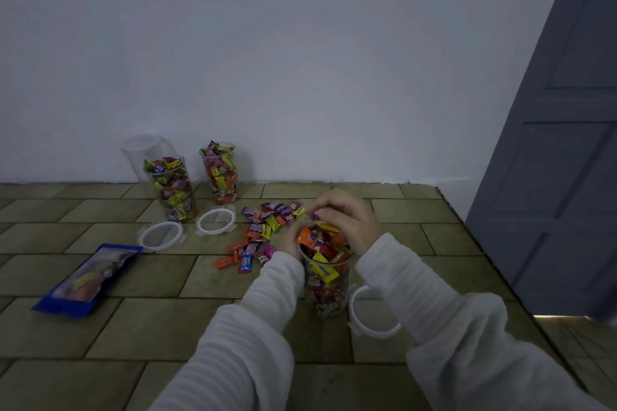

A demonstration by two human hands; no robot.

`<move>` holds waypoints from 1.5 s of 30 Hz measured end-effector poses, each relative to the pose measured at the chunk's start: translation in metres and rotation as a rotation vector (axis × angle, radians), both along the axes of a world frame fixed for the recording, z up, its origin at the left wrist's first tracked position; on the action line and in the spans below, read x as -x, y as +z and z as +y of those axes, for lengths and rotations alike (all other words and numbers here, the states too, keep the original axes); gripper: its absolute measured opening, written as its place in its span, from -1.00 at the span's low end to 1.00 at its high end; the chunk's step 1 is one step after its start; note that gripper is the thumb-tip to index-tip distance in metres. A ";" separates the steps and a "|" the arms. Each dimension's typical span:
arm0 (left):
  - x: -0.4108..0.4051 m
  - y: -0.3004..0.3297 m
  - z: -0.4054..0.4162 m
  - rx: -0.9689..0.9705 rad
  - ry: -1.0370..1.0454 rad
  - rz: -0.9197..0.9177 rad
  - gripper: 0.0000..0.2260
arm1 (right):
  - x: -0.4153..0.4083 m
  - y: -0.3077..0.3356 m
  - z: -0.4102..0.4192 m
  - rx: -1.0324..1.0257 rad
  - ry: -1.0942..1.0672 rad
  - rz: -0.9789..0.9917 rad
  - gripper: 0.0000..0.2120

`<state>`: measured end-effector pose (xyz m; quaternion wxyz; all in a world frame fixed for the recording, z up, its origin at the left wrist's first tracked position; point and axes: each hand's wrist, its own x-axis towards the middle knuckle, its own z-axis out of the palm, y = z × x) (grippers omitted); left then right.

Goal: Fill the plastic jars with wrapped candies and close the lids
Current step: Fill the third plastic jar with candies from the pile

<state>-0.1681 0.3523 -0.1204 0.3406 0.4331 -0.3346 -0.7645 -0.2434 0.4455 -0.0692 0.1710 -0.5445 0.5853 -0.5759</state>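
Observation:
A clear plastic jar [329,283] stands near me on the tiled floor, heaped with wrapped candies above its rim. My left hand [287,245] grips its upper left side, mostly hidden behind it. My right hand [347,215] is curled over the jar's top and pinches a purple candy [314,215] at its fingertips. Loose candies [267,227] lie just left of the jar. Its white lid [374,313] lies to the right, partly under my sleeve. Two more full, open jars [172,188] [222,172] stand by the wall, each with a lid [162,236] [215,222] in front of it.
An empty clear jar [143,150] stands behind the left full one, against the white wall. A blue candy bag [85,280] lies on the floor at the left. A grey door [551,177] stands at the right.

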 end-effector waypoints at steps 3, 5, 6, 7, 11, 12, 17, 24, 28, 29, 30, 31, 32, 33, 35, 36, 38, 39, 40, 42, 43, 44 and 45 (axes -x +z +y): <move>0.003 -0.014 -0.007 0.040 0.005 -0.035 -0.41 | 0.003 -0.003 0.007 0.016 0.090 0.052 -0.82; 0.009 -0.033 -0.018 0.033 -0.011 0.028 -0.13 | 0.005 -0.005 0.009 0.014 0.093 0.124 -0.81; 0.010 -0.034 -0.019 0.046 -0.018 0.015 -0.17 | 0.007 -0.007 0.010 0.005 0.074 0.166 -0.82; 0.008 -0.030 -0.018 0.056 -0.027 0.015 -0.27 | 0.009 -0.008 0.011 -0.005 0.043 0.210 -0.82; 0.008 -0.029 -0.017 0.057 -0.044 0.053 -0.31 | 0.011 0.000 0.017 -0.167 -0.055 0.462 -0.62; 0.008 -0.027 -0.017 0.061 -0.056 0.063 -0.32 | 0.011 0.001 0.018 -0.233 -0.056 0.528 -0.54; 0.007 -0.022 -0.013 0.112 -0.031 0.025 -0.84 | 0.000 0.006 0.015 -0.358 0.000 0.791 -0.58; 0.009 -0.030 -0.016 0.154 -0.049 0.029 -0.69 | -0.006 0.014 0.012 -0.449 -0.014 0.951 -0.66; 0.010 -0.032 -0.021 0.168 -0.070 0.048 -0.58 | -0.009 0.014 0.016 -0.428 -0.006 0.955 -0.68; 0.011 -0.031 -0.018 0.164 -0.094 0.073 -0.53 | -0.008 0.012 0.016 -0.438 0.016 0.961 -0.70; 0.011 -0.030 -0.017 0.166 -0.111 0.088 -0.48 | -0.008 0.012 0.016 -0.444 0.025 0.944 -0.71; 0.012 -0.030 -0.016 0.171 -0.122 0.099 -0.47 | -0.006 0.011 0.016 -0.446 0.021 0.919 -0.72; 0.011 -0.029 -0.015 0.170 -0.122 0.084 -0.52 | -0.005 0.009 0.015 -0.450 0.016 0.903 -0.72; 0.011 -0.028 -0.014 0.171 -0.122 0.080 -0.59 | -0.004 0.009 0.014 -0.453 0.020 0.907 -0.71; 0.007 -0.024 -0.012 0.190 -0.107 0.074 -0.71 | -0.003 0.005 0.013 -0.445 0.039 0.929 -0.71; 0.005 -0.023 -0.011 0.202 -0.094 0.042 -0.78 | -0.003 0.003 0.014 -0.395 0.043 0.906 -0.71; 0.002 -0.023 -0.010 0.259 -0.086 -0.014 -0.80 | 0.002 -0.002 0.018 -0.182 -0.002 0.771 -0.72; -0.002 -0.021 -0.009 0.292 -0.107 -0.035 -0.74 | 0.006 -0.004 0.022 -0.108 -0.058 0.692 -0.73; -0.006 -0.017 -0.006 0.321 -0.150 -0.040 -0.67 | 0.013 -0.006 0.027 -0.091 -0.124 0.625 -0.75; -0.015 -0.013 -0.009 0.421 -0.281 -0.062 -0.46 | 0.028 -0.012 0.033 -0.108 -0.255 0.506 -0.80; -0.020 -0.013 -0.013 0.506 -0.331 -0.067 -0.35 | 0.037 -0.017 0.035 -0.141 -0.312 0.456 -0.83; -0.025 -0.011 -0.014 0.589 -0.357 -0.079 -0.27 | 0.046 -0.023 0.035 -0.237 -0.346 0.428 -0.84; -0.029 -0.011 -0.015 0.668 -0.378 -0.076 -0.24 | 0.053 -0.030 0.036 -0.389 -0.347 0.427 -0.83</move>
